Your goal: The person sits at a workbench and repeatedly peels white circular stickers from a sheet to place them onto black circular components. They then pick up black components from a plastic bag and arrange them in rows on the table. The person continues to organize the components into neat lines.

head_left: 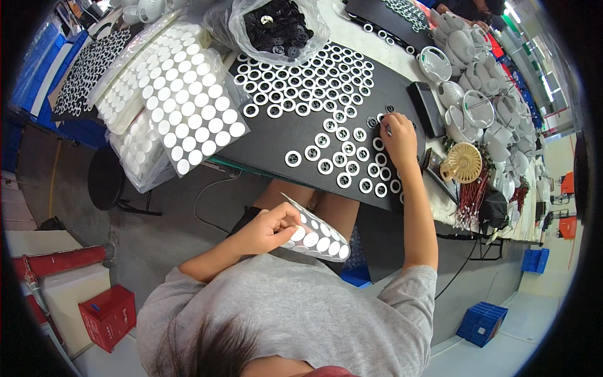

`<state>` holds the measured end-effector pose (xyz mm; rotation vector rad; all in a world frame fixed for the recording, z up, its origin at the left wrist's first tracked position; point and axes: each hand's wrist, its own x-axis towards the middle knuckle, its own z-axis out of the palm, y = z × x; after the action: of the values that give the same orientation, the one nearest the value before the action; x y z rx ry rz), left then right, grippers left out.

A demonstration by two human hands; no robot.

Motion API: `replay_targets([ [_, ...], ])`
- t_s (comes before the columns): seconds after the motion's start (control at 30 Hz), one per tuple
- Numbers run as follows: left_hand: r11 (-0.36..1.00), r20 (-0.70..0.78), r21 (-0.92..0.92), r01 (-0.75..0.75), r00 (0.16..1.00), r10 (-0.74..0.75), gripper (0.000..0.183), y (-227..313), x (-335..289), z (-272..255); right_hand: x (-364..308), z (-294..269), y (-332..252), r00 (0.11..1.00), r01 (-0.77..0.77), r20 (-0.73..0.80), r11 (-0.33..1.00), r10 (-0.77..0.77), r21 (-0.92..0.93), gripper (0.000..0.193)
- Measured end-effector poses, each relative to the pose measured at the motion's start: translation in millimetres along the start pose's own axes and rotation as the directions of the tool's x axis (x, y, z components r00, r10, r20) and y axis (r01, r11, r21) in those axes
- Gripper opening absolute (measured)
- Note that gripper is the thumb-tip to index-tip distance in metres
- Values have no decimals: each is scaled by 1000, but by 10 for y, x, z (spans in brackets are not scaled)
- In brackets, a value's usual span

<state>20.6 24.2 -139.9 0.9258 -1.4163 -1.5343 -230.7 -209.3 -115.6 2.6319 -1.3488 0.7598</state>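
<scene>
My left hand [274, 227] is closed on the edge of a curved sheet of round white stickers [321, 244] above my lap. My right hand [399, 136] reaches to the right part of the black board [264, 143], its fingers bent together low over the surface. What they pinch, if anything, is too small and hidden to name. White rings with black centres [348, 148] lie loosely spread left of and below that hand. More such pieces [301, 81] stand packed in rows at the board's far side. A small plain black piece [372, 122] lies just left of my fingertips.
Large sticker sheets [188, 100] overlap the board's left side. A clear bag of black parts [276, 28] stands behind the rows. On the right are a black box [426, 109], a cream ribbed bowl-like part [462, 163] and heaped white housings [496, 119]. A black stool [105, 178] stands lower left.
</scene>
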Motion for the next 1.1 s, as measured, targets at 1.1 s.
replay_targets([
  [1.1,988,-99,143,58,994,-44,62,380,64,4,-715,-458,-1665,938,198,139,819,-318,539,16],
])
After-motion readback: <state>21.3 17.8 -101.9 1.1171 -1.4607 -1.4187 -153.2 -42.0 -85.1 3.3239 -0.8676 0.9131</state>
